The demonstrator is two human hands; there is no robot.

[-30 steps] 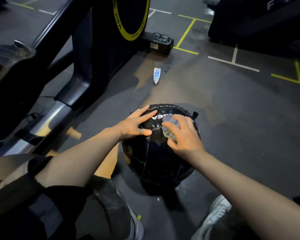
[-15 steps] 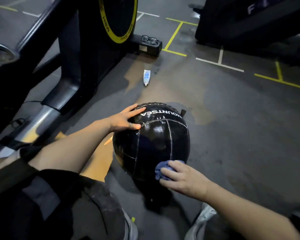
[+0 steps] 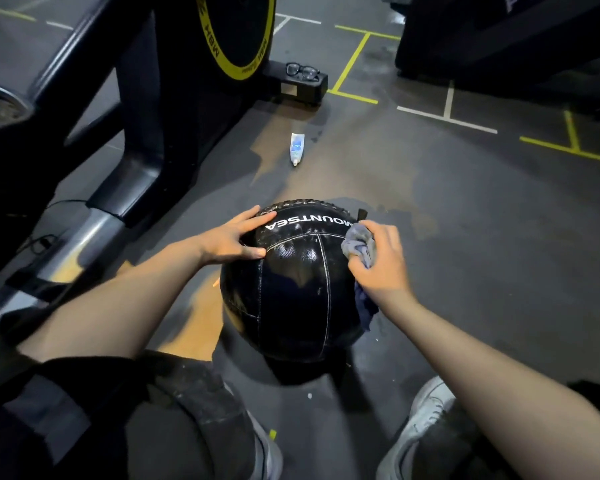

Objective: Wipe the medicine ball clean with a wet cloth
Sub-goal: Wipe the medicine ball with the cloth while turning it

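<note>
Left hand (image 3: 234, 239) flat on medicine ball (image 3: 291, 289) — right hand (image 3: 378, 261) grips cloth (image 3: 359, 245) at ball's edge.

Right hand (image 3: 381, 261) pressing cloth (image 3: 359, 245), medicine ball (image 3: 291, 289)

Right hand (image 3: 378, 258) carried cloth (image 3: 359, 245) up ball's (image 3: 291, 289) right side.

One medicine ball (image 3: 293, 285), one cloth (image 3: 359, 245), two hands (image 3: 234, 237), one tube (image 3: 296, 148), one pair of glasses (image 3: 302, 71)
</note>
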